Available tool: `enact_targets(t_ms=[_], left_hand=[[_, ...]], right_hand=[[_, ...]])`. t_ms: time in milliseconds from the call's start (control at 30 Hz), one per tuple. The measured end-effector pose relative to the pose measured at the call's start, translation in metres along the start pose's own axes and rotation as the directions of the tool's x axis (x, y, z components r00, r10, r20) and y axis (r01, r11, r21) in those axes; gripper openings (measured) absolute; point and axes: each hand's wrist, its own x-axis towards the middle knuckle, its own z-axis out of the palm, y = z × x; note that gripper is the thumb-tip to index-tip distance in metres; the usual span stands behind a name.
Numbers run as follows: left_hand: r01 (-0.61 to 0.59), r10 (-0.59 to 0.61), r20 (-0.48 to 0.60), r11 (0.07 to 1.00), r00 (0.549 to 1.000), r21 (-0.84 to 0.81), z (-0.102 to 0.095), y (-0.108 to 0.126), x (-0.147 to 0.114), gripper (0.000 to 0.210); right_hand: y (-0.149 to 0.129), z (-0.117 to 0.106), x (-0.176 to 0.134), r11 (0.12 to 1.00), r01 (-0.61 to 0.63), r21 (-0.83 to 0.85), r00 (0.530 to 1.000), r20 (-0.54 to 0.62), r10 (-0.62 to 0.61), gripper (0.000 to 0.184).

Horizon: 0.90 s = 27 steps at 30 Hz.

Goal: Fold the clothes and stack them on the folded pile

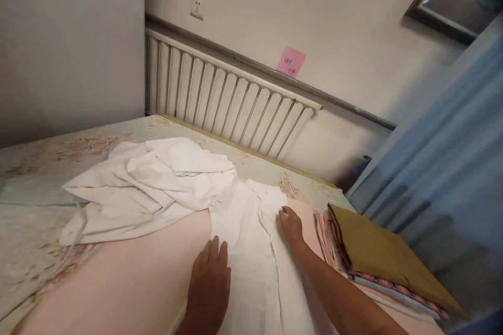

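A long piece of white cloth lies spread over a pale pink pad, with a folded edge running down its length. My left hand rests flat on the left border of that cloth, fingers extended. At the upper right corner of the cloth, my right hand has its fingers bent together on the edge, seemingly pinching it. Beyond my hands, to the left, the rest of the white fabric sits in a loose, crumpled heap. I cannot tell whether the heap and the spread piece are one garment.
A stack of folded fabrics with a mustard cloth on top stands at the right. Below the heap, a pale cord crosses the floral cover. Behind are a radiator, a pink note and a blue curtain.
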Motion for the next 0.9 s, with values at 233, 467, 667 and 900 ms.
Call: enact_targets(t_ms=[233,467,667,900], left_hand=[[0.106,-0.111,0.281,0.994,0.953,0.034,-0.042,-0.027,-0.014,0.048],[0.235,-0.172,0.515,0.970,0.840,-0.059,-0.061,-0.034,-0.018,0.054],[0.256,-0.138,0.588,0.959,0.797,-0.122,-0.059,-0.039,-0.023,0.064],[0.281,-0.056,0.537,0.894,0.842,-0.348,-0.054,-0.035,-0.023,0.061]], right_hand=[[-0.121,0.005,0.003,0.969,0.203,0.138,0.973,0.086,-0.215,0.029],[-0.213,0.025,0.014,0.916,0.380,0.129,0.884,0.241,-0.401,0.035],[-0.235,0.043,0.022,0.918,0.388,0.084,0.849,0.355,-0.392,0.030],[-0.218,0.040,0.034,0.961,0.227,0.157,0.940,0.224,-0.258,0.018]])
